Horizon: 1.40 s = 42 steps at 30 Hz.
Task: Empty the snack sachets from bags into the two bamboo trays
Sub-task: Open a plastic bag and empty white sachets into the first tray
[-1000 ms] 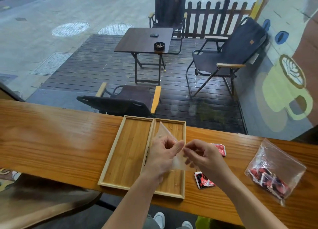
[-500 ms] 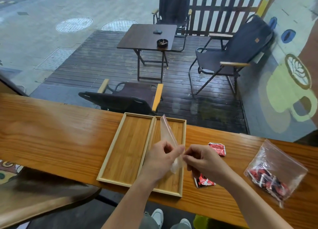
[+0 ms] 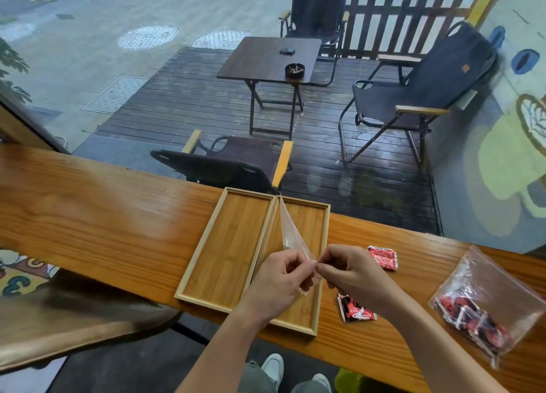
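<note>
Two bamboo trays lie side by side on the wooden counter, the left tray [image 3: 227,244] and the right tray [image 3: 317,236], both bare inside. Over the right tray I hold an empty clear plastic bag [image 3: 288,233], which points away from me. My left hand [image 3: 280,277] and my right hand [image 3: 351,270] both pinch its near end, fingertips almost touching. Two red snack sachets lie on the counter to the right of the trays: one sachet [image 3: 384,258] beyond my right hand, the other sachet [image 3: 356,311] under my right wrist. A second clear bag [image 3: 484,304] with several red sachets lies at the far right.
The long wooden counter [image 3: 103,215] runs along a window. Outside, seen through the glass, are a deck, a dark folding table and folding chairs. My shoes show below the counter's near edge.
The empty bag has been drawn narrower and longer, stretching farther over the right tray. Both hands have stayed pinched on its near end.
</note>
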{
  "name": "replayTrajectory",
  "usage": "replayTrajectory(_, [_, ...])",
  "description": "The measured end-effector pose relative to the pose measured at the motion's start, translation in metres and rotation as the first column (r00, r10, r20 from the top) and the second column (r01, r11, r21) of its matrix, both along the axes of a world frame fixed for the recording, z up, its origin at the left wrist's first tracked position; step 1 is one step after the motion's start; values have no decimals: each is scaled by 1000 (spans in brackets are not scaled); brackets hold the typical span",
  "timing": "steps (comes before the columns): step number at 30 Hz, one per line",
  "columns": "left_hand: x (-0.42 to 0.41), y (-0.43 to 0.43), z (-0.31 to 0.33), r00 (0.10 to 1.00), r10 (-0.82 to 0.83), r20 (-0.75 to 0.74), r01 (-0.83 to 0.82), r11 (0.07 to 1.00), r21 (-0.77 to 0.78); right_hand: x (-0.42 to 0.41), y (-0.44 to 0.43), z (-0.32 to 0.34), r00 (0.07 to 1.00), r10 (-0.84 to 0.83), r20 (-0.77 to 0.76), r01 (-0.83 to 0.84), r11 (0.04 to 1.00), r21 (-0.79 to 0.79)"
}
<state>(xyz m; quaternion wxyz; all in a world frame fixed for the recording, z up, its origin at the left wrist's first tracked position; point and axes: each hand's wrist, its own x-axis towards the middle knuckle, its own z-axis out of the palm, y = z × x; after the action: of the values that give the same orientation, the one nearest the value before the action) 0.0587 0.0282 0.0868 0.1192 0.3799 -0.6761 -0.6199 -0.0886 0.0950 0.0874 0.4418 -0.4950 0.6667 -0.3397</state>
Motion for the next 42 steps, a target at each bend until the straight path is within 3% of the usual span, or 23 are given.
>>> replayTrajectory(3, [0,2,2,993,-38,110,51,992,-117,4,0,-4,978,9,-210,-20,998,-51])
replayTrajectory(5, [-2,7,4,966,-10,259,104,930,-352,8,-1,-7,954,-35,-299,11,997,-83])
replayTrajectory(7, [-7,13,7,938,120,324,98,806,-584,12,-3,-9,952,-125,-279,99,990,-105])
replayTrajectory(9, [-13,17,10,934,218,284,23,755,-655,15,-6,-11,957,-188,-220,169,980,-103])
replayTrajectory(13, [-17,12,4,931,231,282,-76,880,-469,16,-8,-11,991,-40,-130,41,999,1])
replayTrajectory(15, [-12,9,0,943,221,250,-130,933,-334,15,-6,-11,1000,21,22,-21,1000,14])
replayTrajectory(17, [-6,7,0,952,241,190,-186,945,-270,12,-4,-9,970,-46,238,42,999,21])
replayTrajectory(19, [-4,6,2,956,250,153,-199,936,-289,8,-2,-9,942,-89,322,72,995,63])
replayTrajectory(23, [-6,9,1,964,218,152,-143,906,-397,10,-6,-8,971,-89,220,69,993,94])
replayTrajectory(29, [-5,8,-2,965,223,138,-160,917,-364,-1,-6,-8,958,-53,282,28,995,94])
replayTrajectory(35, [5,-1,1,908,397,132,-298,835,-462,-5,-2,-8,965,-215,148,213,977,29])
replayTrajectory(38, [3,2,1,938,318,136,-207,831,-516,-1,-2,-11,975,-171,145,168,985,33])
replayTrajectory(42, [2,4,0,964,226,142,-99,797,-596,2,-4,-8,995,-94,18,95,994,-48])
